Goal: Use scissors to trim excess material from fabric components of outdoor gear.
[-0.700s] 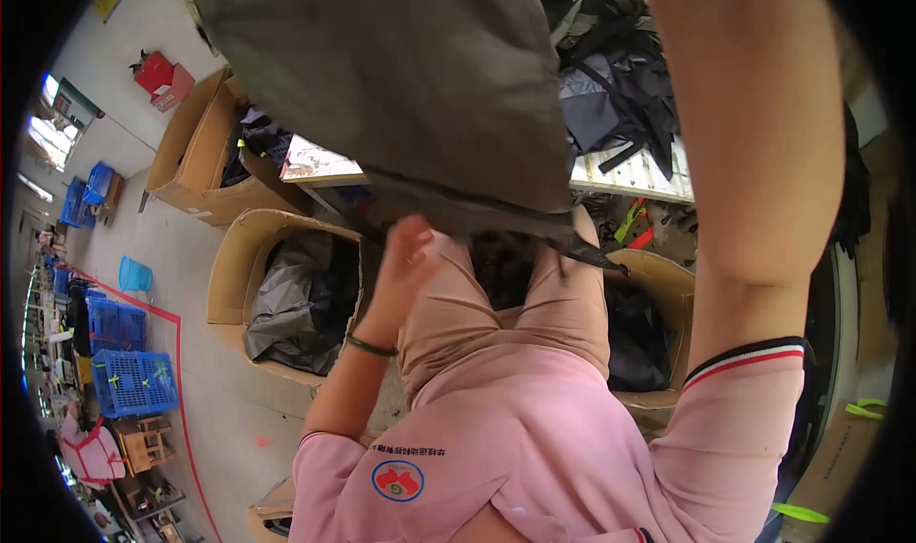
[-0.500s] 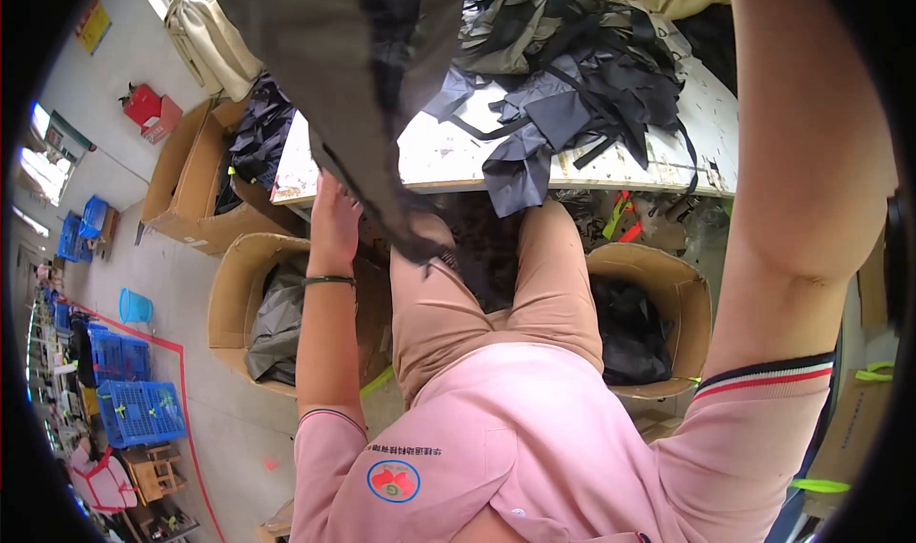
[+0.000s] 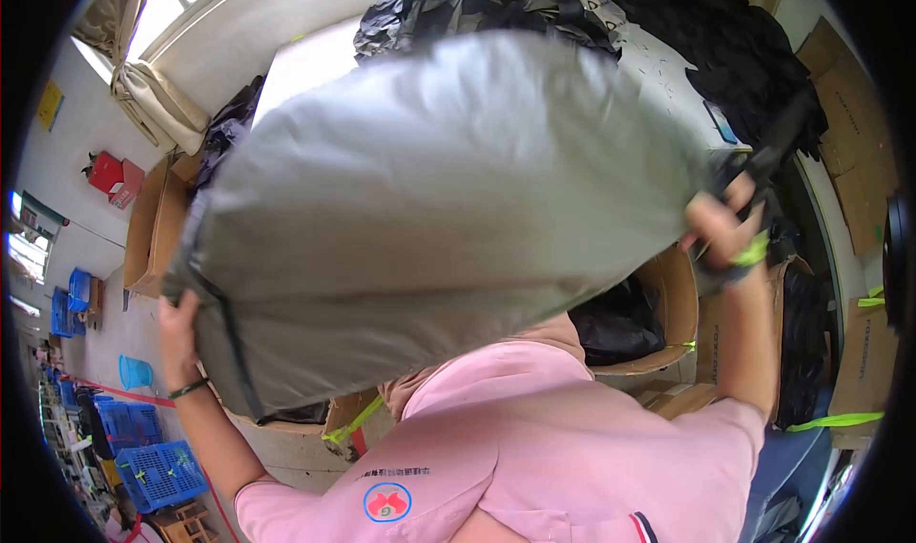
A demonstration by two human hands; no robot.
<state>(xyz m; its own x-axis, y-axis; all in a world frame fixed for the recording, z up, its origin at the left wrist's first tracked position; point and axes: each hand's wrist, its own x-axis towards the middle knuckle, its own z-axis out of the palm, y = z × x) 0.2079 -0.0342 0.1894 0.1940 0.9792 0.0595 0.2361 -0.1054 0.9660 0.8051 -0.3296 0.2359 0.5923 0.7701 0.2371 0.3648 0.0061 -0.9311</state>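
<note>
A large olive-grey fabric piece, bag-like with dark trim along its left end, is stretched out before me and blurred by motion. My left hand grips its lower left corner, fingers behind the edge. At the opposite end, my right hand is closed round the fabric's edge and black straps; these are smeared too. Behind the spread fabric, much of the white table is hidden. A heap of dark grey fabric pieces lies on the table's far side.
Black fabric is piled at the table's far right. Open cardboard boxes stand below, one holding black material, another at left. Blue crates and a blue bucket sit on the floor at left.
The dark fabric, hanging high before me, is now spread sideways between both hands. My right hand has come down into view at right; my left has moved outward to the left.
</note>
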